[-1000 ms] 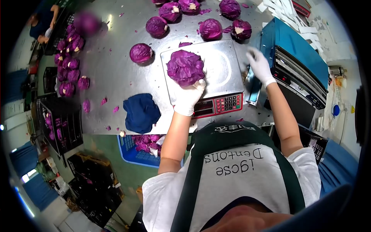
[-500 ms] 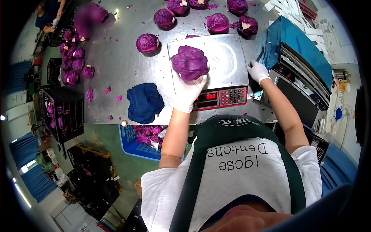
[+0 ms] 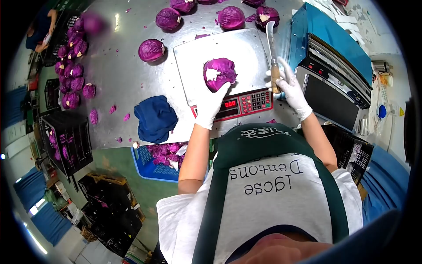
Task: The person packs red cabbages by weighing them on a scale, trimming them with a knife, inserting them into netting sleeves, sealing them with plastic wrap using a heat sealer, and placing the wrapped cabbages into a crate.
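Observation:
My left hand [image 3: 210, 104], in a white glove, grips a red cabbage [image 3: 223, 70] over the steel pan of a digital scale [image 3: 246, 46]. The cabbage's pale cut stem faces up and to the left. The scale's red display reads 0.00. My right hand [image 3: 292, 88], also gloved, holds a knife [image 3: 274, 72] by its wooden handle, with some fingers stretched out. Its curved blade points away from me, above the pan's right edge. A crumpled dark blue cloth [image 3: 154, 119] lies left of my left hand.
Several red cabbages [image 3: 151, 50] lie beyond and left of the scale; more line the table's left edge. A blue crate [image 3: 143, 165] with purple leaves stands below the near edge. A blue-topped machine [image 3: 338, 48] stands to the right. Another person [image 3: 41, 28] is at far left.
My right hand has taken up the knife from beside the machine and brought it to the scale's right edge. The cabbage has turned so its stem shows. The view has shifted slightly.

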### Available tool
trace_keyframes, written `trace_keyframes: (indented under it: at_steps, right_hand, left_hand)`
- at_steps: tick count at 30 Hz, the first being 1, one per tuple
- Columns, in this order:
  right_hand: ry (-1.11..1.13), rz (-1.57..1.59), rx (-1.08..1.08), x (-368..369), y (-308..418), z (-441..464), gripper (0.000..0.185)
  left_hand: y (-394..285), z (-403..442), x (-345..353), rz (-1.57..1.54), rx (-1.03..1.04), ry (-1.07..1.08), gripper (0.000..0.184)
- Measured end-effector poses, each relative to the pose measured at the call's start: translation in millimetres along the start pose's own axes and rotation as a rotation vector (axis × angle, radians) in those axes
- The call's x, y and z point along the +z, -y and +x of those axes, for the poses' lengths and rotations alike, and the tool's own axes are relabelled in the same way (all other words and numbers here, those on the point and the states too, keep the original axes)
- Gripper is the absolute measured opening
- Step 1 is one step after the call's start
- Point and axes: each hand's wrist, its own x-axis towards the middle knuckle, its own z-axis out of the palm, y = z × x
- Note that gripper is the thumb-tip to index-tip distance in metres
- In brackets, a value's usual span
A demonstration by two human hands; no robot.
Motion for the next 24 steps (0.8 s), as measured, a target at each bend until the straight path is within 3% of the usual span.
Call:
trace_keyframes:
  at_steps: [2, 4, 5, 9, 12, 15, 18, 20, 24]
  right_hand:
    - [-0.032, 0.047, 0.07, 8.0, -8.2, 2.8, 0.062]
    - [-0.048, -0.104, -0.055, 9.7, -25.2, 14.6, 0.049]
    - [-0.031, -0.138, -0.009, 19.1, -14.7, 16.4, 0.046]
    - [0.002, -0.052, -0.012, 53.7, -9.2, 37.8, 0.048]
    - [0.067, -0.033, 0.103, 58.2, -13.0, 51.4, 0.044]
    - [0.074, 0.009, 0.156, 56.0, -24.4, 59.5, 0.037]
    - [0.064, 0.276, 0.24, 46.7, -26.9, 61.8, 0.034]
    - [0.019, 0.434, 0.446, 51.0, -10.3, 50.6, 0.033]
    - [0.224, 0.561, 0.48, 43.3, -13.2, 46.5, 0.032]
  left_hand:
    - [8.4, -3.7, 2.3, 0.013, -0.026, 0.04, 0.091]
    - [14.8, -6.1, 5.6, 0.063, 0.029, 0.077, 0.092]
    - [21.1, -2.7, 7.6, 0.039, 0.036, 0.107, 0.098]
    - [2.2, -6.1, 9.0, -0.055, 0.06, 0.111, 0.106]
    - [8.0, -7.2, 10.5, -0.556, -0.055, 0.086, 0.1]
    - [29.4, -3.7, 10.7, -0.497, -0.029, 0.164, 0.093]
    - [9.4, -9.1, 0.8, -0.419, -0.098, 0.162, 0.082]
    - [7.1, -10.6, -1.7, -0.437, -0.062, 0.148, 0.075]
    - [3.2, -9.8, -7.8, -0.462, -0.09, 0.103, 0.064]
